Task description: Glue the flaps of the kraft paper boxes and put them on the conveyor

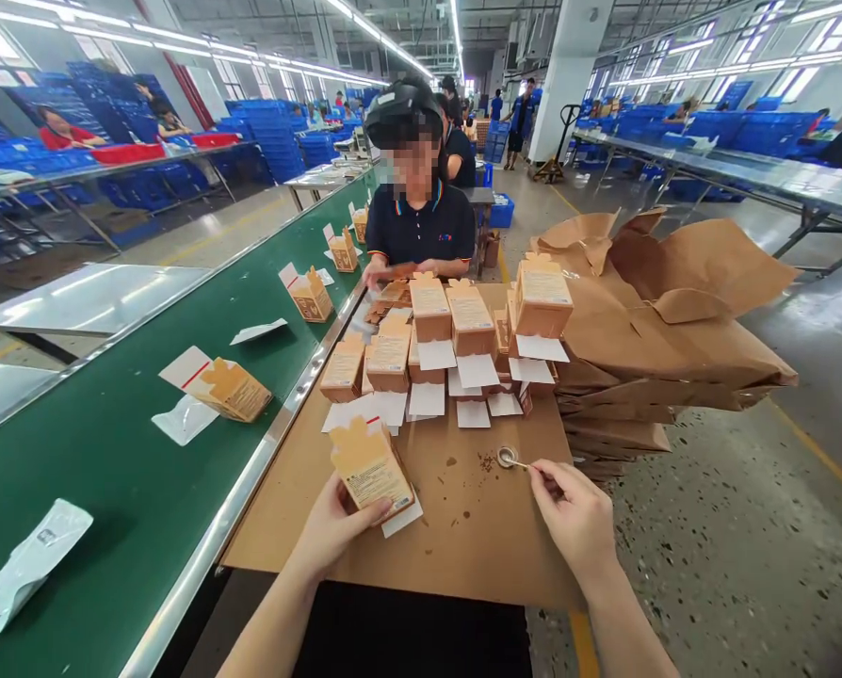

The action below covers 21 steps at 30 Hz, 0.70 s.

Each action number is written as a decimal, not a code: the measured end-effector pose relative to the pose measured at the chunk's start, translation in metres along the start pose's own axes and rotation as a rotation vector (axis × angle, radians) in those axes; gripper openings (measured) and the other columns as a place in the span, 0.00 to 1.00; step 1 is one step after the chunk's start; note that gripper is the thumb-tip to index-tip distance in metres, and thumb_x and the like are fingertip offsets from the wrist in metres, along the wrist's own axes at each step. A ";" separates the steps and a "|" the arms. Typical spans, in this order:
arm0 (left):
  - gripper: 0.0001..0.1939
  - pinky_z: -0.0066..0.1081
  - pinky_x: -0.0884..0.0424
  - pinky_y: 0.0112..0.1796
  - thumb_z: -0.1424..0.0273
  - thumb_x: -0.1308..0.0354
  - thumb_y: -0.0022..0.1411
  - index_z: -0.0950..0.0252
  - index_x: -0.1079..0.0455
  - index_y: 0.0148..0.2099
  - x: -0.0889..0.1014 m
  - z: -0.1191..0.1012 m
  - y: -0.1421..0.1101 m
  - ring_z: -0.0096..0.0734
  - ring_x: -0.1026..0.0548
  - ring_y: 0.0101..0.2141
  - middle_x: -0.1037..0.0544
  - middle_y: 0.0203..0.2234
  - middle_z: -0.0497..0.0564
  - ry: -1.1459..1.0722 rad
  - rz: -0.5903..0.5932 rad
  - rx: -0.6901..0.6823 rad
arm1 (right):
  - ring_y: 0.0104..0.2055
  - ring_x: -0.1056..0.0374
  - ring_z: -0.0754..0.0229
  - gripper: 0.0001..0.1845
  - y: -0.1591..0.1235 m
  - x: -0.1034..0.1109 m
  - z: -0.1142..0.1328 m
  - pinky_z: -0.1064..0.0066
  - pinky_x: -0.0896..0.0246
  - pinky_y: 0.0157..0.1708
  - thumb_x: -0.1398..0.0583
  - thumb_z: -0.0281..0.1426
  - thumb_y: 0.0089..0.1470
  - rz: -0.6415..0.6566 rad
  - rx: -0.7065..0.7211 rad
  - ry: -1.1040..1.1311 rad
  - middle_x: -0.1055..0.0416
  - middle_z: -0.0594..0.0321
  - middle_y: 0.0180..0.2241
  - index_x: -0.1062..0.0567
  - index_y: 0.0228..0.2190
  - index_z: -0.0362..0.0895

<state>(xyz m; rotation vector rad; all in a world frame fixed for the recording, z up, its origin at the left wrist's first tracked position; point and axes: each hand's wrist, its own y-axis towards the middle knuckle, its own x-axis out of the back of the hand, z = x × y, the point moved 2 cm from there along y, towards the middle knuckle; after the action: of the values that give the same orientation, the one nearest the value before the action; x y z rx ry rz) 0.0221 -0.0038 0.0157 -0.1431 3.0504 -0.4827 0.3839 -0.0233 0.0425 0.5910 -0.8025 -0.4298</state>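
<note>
We hold the carton point(373, 469) in our left hand point(342, 523), the thumb laid across its lower printed face and the fingers along its left side. The carton sits just above the brown work surface point(463, 570) or on it — we cannot tell which — with its cut-out top flaps raised and pointing away from us. Our right hand point(577, 516) pinches a thin stick point(522, 464) between thumb and fingertips; the stick's far end is at the small round dish point(507, 457), to the right of the carton and well apart from it. Beyond the carton, we see stacked cartons point(430, 303).
</note>
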 end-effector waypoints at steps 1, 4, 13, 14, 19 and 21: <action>0.44 0.59 0.12 0.60 0.44 0.09 0.41 0.61 0.16 0.54 -0.002 -0.001 0.003 0.70 0.09 0.57 0.07 0.53 0.65 0.021 0.005 -0.012 | 0.26 0.22 0.60 0.22 0.000 -0.004 -0.003 0.71 0.25 0.29 0.39 0.41 0.83 0.004 0.002 -0.004 0.16 0.61 0.30 0.14 0.36 0.49; 0.45 0.57 0.13 0.62 0.48 0.08 0.42 0.59 0.17 0.59 0.000 -0.004 0.009 0.68 0.10 0.59 0.08 0.56 0.63 0.053 -0.003 -0.049 | 0.24 0.24 0.61 0.23 0.002 -0.011 -0.011 0.70 0.28 0.28 0.38 0.42 0.83 0.009 0.009 -0.013 0.17 0.62 0.29 0.14 0.35 0.49; 0.45 0.59 0.13 0.61 0.51 0.07 0.42 0.61 0.19 0.58 0.008 0.001 0.021 0.68 0.09 0.58 0.08 0.54 0.64 -0.027 0.066 0.022 | 0.28 0.22 0.60 0.12 -0.017 -0.020 0.027 0.70 0.23 0.32 0.35 0.34 0.80 0.031 -0.036 0.135 0.16 0.62 0.32 0.13 0.41 0.49; 0.45 0.58 0.12 0.60 0.52 0.06 0.42 0.61 0.19 0.57 0.008 0.002 0.023 0.67 0.09 0.58 0.08 0.54 0.64 -0.025 0.077 0.023 | 0.28 0.22 0.60 0.11 -0.024 -0.030 0.040 0.70 0.23 0.31 0.35 0.32 0.80 0.084 -0.045 0.215 0.16 0.63 0.32 0.13 0.41 0.49; 0.44 0.56 0.11 0.57 0.51 0.07 0.40 0.60 0.19 0.56 0.010 0.016 0.031 0.65 0.09 0.55 0.08 0.51 0.62 -0.015 0.038 -0.034 | 0.25 0.27 0.63 0.17 -0.050 -0.088 0.085 0.74 0.28 0.28 0.39 0.28 0.78 0.250 -0.008 0.343 0.23 0.67 0.27 0.16 0.34 0.49; 0.44 0.55 0.11 0.56 0.52 0.07 0.40 0.60 0.20 0.56 0.011 0.024 0.033 0.63 0.09 0.53 0.08 0.49 0.60 -0.008 0.042 -0.044 | 0.23 0.30 0.63 0.18 -0.054 -0.103 0.088 0.74 0.30 0.27 0.39 0.28 0.78 0.278 0.000 0.353 0.25 0.67 0.25 0.17 0.33 0.49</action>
<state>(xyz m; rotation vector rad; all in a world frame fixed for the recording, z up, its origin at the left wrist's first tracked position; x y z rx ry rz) 0.0098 0.0194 -0.0182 -0.0819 3.0510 -0.4119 0.2444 -0.0346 0.0013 0.5273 -0.5346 -0.0656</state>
